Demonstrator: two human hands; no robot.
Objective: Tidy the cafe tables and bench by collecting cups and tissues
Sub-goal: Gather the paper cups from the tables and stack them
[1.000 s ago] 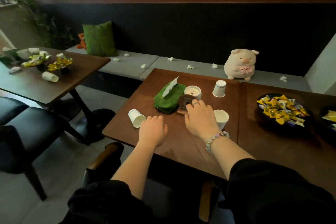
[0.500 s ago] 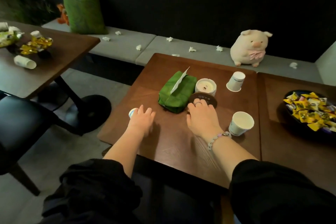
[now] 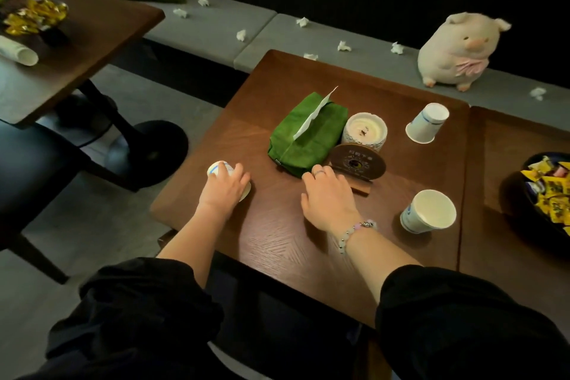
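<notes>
While sideways, cup [image 3: 217, 168] under left hand [image 3: 224, 190].

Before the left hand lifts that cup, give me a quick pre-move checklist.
1. Left hand curled over tipped cup: ok.
2. Tipped cup empty: cannot tell, hand hides its mouth.
3. Right hand free: ok, rests on table, holds nothing.
4. Upright cup shows no liquid: ok.
5. Tissues off bench: not ok, several lie on it.
</notes>
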